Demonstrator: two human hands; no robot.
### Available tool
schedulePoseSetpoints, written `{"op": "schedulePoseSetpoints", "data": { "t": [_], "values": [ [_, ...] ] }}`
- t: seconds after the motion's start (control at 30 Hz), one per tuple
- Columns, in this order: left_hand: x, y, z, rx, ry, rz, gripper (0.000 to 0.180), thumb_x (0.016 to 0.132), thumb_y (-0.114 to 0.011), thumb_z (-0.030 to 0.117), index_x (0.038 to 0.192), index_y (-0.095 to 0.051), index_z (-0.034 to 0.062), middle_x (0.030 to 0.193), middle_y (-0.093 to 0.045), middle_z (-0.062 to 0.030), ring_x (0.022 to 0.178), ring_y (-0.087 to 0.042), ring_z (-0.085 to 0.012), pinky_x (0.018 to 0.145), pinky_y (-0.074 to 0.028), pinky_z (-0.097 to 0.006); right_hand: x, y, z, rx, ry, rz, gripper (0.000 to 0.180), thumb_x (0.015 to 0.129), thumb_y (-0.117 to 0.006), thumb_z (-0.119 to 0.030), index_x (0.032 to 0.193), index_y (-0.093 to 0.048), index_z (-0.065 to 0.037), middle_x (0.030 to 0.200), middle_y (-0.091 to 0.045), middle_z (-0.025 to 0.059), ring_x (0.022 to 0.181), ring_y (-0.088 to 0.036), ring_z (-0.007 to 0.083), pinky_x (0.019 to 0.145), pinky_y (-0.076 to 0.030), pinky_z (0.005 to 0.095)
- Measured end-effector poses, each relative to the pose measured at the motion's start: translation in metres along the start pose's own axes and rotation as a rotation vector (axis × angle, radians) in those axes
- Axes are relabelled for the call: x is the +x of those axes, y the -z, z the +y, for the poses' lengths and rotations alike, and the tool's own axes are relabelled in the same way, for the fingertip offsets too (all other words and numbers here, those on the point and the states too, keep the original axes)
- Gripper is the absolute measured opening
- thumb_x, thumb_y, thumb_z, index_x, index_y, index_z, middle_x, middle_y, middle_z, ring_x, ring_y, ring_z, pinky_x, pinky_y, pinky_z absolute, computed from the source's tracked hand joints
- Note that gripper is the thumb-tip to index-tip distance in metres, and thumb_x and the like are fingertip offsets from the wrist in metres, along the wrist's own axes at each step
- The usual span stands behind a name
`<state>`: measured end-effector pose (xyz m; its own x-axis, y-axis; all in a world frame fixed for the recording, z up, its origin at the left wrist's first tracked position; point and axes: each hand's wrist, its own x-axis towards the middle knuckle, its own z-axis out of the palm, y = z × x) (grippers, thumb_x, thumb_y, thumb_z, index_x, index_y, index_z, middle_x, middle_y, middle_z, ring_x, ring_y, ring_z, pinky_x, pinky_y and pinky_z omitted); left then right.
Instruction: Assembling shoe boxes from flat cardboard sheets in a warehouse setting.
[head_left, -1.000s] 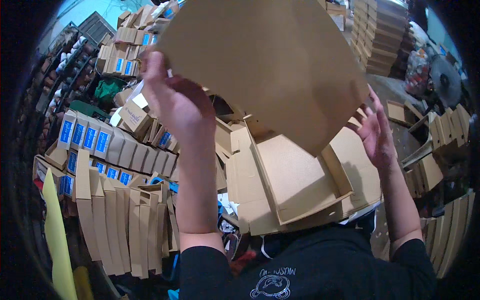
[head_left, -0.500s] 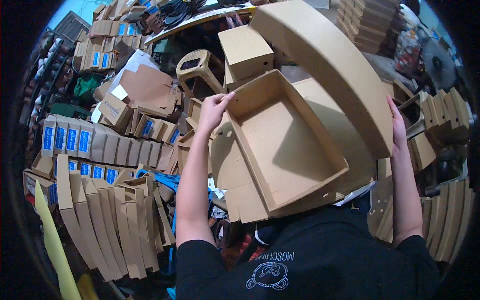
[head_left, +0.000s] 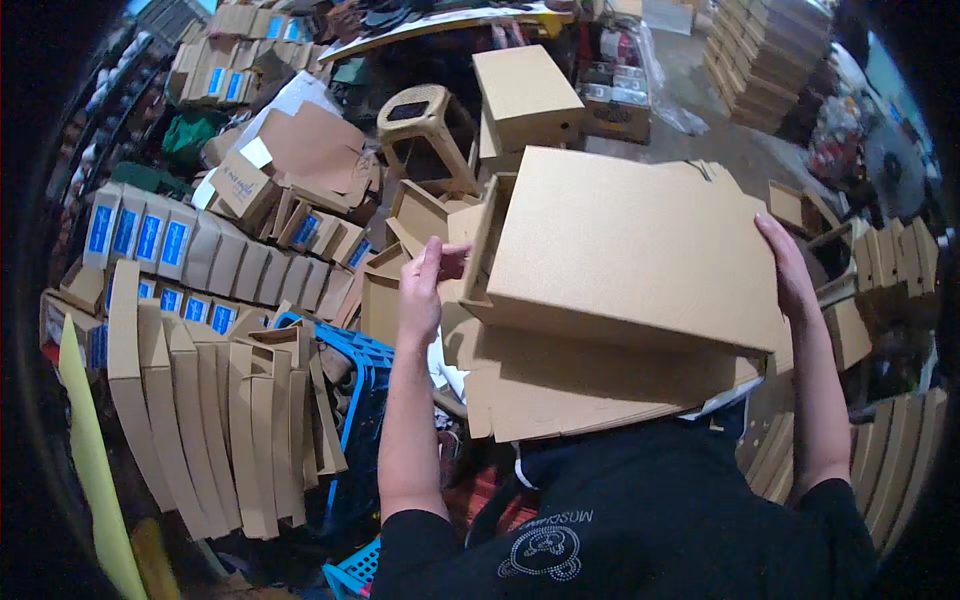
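Note:
A brown cardboard lid (head_left: 640, 240) lies slanted over a shallow cardboard box base (head_left: 487, 250), whose left end sticks out from under it. My right hand (head_left: 787, 265) grips the lid's right end, thumb along its top edge. At the base's left end is my left hand (head_left: 424, 290), its fingers bent against the end wall and the thumb raised; the fingertips are partly hidden. Beneath the box, flat cardboard sheets (head_left: 600, 395) rest in front of my body.
A plastic stool (head_left: 420, 110) and a closed carton (head_left: 528, 95) stand beyond. Rows of cardboard boxes (head_left: 190, 400) fill the left side beside a blue crate (head_left: 365, 375). More boxes (head_left: 765, 60) are stacked at the far right, with others (head_left: 895, 250) nearer on the right.
The lid has come down from upright onto the box base, covering most of its inside. My left hand has shifted from the base's far left corner down along its left end.

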<state>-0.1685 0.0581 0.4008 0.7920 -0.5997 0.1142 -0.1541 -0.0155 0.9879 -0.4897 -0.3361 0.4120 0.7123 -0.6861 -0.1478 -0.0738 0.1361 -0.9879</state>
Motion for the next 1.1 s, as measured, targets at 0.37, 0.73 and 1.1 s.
{"op": "schedulePoseSetpoints", "data": {
  "t": [0.37,0.73,1.1],
  "values": [
    [-0.026,-0.028,0.021,0.059,0.020,-0.075,0.055,0.095,-0.059,0.043,0.130,-0.058,0.0001,0.122,-0.061,-0.0118,0.113,-0.058,-0.0168,0.095,-0.046,-0.028,0.030,-0.018,0.023,0.233,-0.224,0.011,0.070,0.096,-0.061,-0.036,0.151,-0.039,0.000,0.149,-0.047,0.0157,0.136,-0.045,0.0215,0.115,-0.033,0.0342],
    [-0.055,-0.048,0.027,0.028,0.025,-0.069,0.066,0.085,-0.076,0.027,0.136,-0.051,-0.0059,0.123,-0.062,-0.0156,0.110,-0.060,-0.0232,0.098,-0.046,-0.035,0.008,-0.062,0.024,0.336,-0.139,0.151,0.071,0.093,-0.059,-0.050,0.146,-0.045,-0.005,0.136,-0.054,0.0147,0.124,-0.055,0.0230,0.100,-0.049,0.0391],
    [-0.049,-0.046,-0.014,-0.010,-0.087,0.033,0.093,0.082,-0.076,0.061,0.139,-0.050,-0.0070,0.131,-0.060,-0.0165,0.127,-0.053,-0.0263,0.109,-0.039,-0.039,-0.001,-0.044,0.029,0.450,0.176,0.064,0.083,0.099,-0.037,-0.058,0.162,-0.015,-0.009,0.163,-0.025,0.0127,0.150,-0.026,0.0246,0.122,-0.022,0.0388]
  ]
}}
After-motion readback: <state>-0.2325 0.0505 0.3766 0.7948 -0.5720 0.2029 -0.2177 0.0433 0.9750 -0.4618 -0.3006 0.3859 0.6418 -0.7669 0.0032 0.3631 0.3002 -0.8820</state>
